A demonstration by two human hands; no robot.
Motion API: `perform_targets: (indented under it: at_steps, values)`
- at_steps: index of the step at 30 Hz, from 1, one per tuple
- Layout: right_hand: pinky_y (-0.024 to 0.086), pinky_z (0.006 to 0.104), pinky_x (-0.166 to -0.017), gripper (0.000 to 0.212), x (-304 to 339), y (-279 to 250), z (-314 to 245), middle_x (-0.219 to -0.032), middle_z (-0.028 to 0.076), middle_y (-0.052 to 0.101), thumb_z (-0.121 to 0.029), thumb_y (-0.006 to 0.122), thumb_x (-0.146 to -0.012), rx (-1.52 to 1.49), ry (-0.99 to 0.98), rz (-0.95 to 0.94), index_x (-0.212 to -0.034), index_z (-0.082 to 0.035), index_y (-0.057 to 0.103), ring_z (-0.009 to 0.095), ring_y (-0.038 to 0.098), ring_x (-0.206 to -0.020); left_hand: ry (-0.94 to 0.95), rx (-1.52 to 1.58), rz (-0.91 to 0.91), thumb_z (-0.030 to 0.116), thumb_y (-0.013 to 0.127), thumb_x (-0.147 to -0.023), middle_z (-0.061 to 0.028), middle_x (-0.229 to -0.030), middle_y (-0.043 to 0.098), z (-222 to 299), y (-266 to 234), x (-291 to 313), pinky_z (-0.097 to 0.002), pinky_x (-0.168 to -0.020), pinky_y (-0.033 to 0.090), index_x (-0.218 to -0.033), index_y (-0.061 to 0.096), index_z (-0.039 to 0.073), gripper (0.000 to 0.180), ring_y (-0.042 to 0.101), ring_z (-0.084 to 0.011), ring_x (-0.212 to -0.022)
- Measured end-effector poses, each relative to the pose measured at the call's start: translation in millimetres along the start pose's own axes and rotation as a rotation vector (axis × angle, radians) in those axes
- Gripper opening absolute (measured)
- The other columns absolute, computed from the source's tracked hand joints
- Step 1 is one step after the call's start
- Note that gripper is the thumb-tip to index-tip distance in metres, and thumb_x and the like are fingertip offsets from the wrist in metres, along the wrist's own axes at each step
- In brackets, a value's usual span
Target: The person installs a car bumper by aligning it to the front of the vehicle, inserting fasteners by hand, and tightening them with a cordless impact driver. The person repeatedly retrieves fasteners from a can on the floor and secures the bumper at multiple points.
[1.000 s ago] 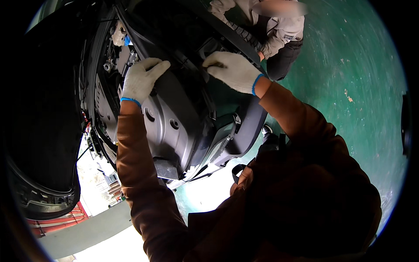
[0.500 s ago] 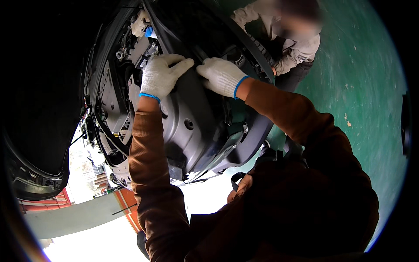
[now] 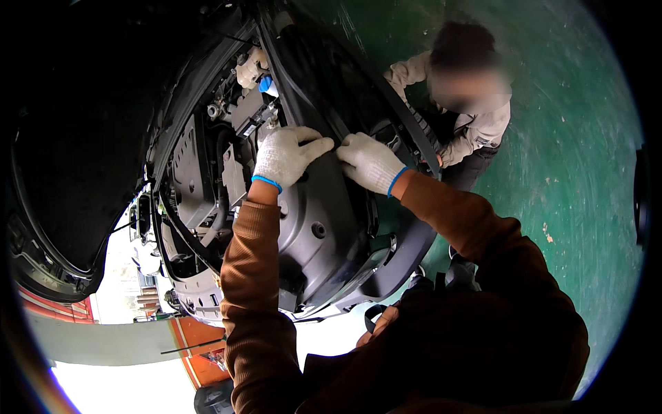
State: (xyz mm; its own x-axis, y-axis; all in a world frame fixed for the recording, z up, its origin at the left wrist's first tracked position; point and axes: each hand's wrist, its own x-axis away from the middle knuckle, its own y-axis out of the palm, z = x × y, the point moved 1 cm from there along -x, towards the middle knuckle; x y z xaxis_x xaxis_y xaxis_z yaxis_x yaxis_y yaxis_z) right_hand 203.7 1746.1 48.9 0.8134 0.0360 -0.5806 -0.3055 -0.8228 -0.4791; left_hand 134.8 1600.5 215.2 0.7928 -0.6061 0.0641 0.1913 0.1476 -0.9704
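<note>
Head view: one left hand, one right hand, both gloved, by one grey cover, grips' state unclear

Lower-left glare burns white against deep shadow and fisheye-bent edges.

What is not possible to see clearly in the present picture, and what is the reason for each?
All in the head view:
Left hand: whether it holds something small; its own curled, gloved fingers hide this.
Right hand: what lies under it; the back of the hand covers this.
Co-worker: the face; it is blurred.
Large black panel: its surface detail is lost in darkness, its outer part cut off by the round picture edge.
</note>
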Motion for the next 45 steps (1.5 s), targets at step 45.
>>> perform_targets:
  at_steps: [45]
  values:
    - [0.058,0.0476,-0.090,0.016,11,10,3,-0.106,0.012,0.068,-0.020,0.081,-0.084,-0.043,0.002,0.088,-0.092,-0.009,0.073,0.036,0.065,-0.105,-0.013,0.239,0.143,0.032,0.077,-0.098,-0.0157,-0.092,0.078,-13,4,6,-0.0351,-0.080,0.056,-0.104,0.080,-0.002,0.035,0.074,-0.0233,-0.084]
